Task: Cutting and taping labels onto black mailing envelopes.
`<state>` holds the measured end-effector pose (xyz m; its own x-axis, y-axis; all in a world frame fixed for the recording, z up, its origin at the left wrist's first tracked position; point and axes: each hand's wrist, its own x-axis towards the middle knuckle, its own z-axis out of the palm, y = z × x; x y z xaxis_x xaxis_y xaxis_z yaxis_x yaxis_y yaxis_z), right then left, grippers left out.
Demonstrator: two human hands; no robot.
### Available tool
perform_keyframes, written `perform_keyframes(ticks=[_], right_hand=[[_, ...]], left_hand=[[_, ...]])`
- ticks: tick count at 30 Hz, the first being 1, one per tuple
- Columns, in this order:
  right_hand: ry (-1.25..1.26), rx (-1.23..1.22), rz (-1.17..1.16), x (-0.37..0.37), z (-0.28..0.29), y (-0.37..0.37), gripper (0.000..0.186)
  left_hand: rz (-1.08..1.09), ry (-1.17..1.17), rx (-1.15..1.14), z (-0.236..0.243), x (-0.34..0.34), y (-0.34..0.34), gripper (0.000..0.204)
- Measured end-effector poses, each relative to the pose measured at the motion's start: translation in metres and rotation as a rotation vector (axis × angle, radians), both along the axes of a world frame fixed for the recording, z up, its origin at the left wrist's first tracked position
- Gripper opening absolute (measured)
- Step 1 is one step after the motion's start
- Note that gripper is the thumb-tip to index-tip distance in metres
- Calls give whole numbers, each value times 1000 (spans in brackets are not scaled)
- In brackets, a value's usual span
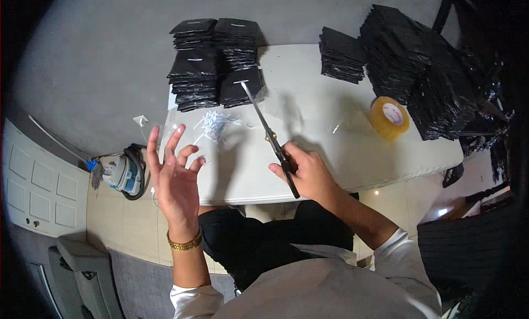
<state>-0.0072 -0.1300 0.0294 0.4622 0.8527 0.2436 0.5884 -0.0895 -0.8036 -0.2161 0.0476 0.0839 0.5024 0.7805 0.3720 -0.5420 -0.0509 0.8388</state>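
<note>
Head view, one entry: wide fisheye, left unit of a side-by-side pair, head-worn. Station: above the wearer's light shirt [330, 286], which fills the lower centre of the frame. Facing: steeply down and forward, with the white table [358, 164] across the middle and the grey wall [110, 60] along the top. Orientation: upright, unmirrored. Range: close on the left hand [177, 192], centre left, and the right hand [313, 173], near centre; the door [41, 178], far left, lies farther off. Borders: dark corners, straight edges bowed toward the rim.
</note>
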Motion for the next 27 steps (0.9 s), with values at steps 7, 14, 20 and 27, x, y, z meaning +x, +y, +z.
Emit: perform_keyframes(ticks=[7,14,20,27], right_hand=[[-329,-187,-17,19,2,-13,50],[-581,-227,87,48,2,-16,43],[-563,-326,145,57,12,-14,42],[-498,-122,127,55,9,-30,36]], left_hand=[[-7,11,-77,-15,-3,-7,70],[-25,5,-96,-27,-11,-7,69],[-48,7,-50,-28,-9,-9,71],[-202,-101,29,-18,12,-31,96]])
